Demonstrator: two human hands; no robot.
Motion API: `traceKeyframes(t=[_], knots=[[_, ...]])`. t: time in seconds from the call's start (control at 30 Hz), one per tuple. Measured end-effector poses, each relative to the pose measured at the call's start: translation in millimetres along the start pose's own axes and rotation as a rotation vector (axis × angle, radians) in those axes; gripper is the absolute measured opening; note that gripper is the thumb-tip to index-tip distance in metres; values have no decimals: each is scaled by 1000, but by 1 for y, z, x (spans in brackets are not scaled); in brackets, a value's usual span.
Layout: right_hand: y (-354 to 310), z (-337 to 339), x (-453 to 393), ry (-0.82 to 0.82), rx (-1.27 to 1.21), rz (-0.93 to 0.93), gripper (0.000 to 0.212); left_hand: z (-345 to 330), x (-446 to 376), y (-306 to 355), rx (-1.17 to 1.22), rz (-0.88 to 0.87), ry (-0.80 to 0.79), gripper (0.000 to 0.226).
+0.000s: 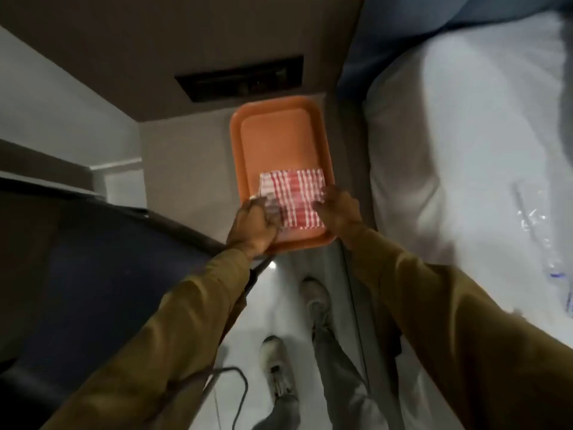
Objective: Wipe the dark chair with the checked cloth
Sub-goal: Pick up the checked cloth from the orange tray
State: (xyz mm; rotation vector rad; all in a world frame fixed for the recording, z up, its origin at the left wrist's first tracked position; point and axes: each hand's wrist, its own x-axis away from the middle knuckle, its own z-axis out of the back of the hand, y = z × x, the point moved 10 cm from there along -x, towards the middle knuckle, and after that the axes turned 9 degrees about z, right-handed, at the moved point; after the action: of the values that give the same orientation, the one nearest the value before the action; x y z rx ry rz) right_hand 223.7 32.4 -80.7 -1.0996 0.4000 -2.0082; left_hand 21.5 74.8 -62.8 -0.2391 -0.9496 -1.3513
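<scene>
A folded red-and-white checked cloth [294, 193] lies in the near end of an orange tray [273, 138]. My left hand [252, 228] is at the cloth's left corner, fingers curled on its edge. Fingertips of my right hand [339, 209] rest on the cloth's right edge. The dark chair [102, 268] fills the lower left, its seat dark blue with a black rim, just beside my left arm.
The tray sits on a grey surface beside a bed with white bedding [465, 150] on the right. A dark slot [242, 77] is set in the wall behind. My feet [279, 367] stand on a white floor; a black cable [229, 386] hangs near the chair.
</scene>
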Motion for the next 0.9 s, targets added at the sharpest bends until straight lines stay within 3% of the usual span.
traceKeyframes(t=[0.13, 0.23, 0.43, 0.73, 0.9], knots=[[13, -24, -20, 40, -95, -57, 40, -34, -19, -3, -337, -149, -84, 93], [16, -35, -30, 91, -101, -77, 48, -50, -26, -6, -563, -247, -37, 98], [30, -40, -40, 175, -246, -139, 42, -56, -42, 0, -532, -260, 4, 90], [19, -54, -15, 1, -439, -79, 47, -44, -23, 0, -524, -262, 71, 84], [1, -46, 21, -1, -568, -61, 56, -18, 10, -1, -479, -279, 97, 84]])
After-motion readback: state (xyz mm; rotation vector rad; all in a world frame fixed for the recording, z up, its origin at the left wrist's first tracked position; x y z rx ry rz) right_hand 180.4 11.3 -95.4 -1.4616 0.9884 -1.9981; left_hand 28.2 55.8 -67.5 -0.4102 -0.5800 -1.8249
